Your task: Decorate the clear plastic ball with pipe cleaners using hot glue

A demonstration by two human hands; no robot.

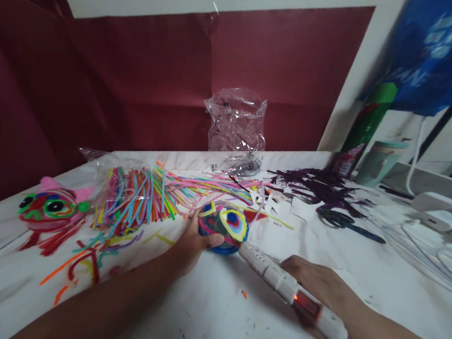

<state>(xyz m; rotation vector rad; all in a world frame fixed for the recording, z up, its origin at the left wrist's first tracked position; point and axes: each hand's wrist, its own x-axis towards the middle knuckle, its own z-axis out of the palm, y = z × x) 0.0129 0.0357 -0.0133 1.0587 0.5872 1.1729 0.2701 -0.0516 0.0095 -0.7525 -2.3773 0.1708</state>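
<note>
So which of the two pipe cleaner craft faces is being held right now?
The blue-rimmed face gripped by the left hand, with the glue gun at it; the pink face lies untouched far left.

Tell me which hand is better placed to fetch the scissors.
Right, probably. The scissors lie on the right hand's side, though it holds the glue gun. The left hand is farther off, steadying the craft piece.

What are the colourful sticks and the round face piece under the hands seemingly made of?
The colourful sticks look like fuzzy pipe cleaners: thin, bendable, matte strands in bright colours. The round face piece, held by the left hand, seems coiled from the same strands on a blue base. The glue gun in the right hand looks like glossy white plastic.
</note>
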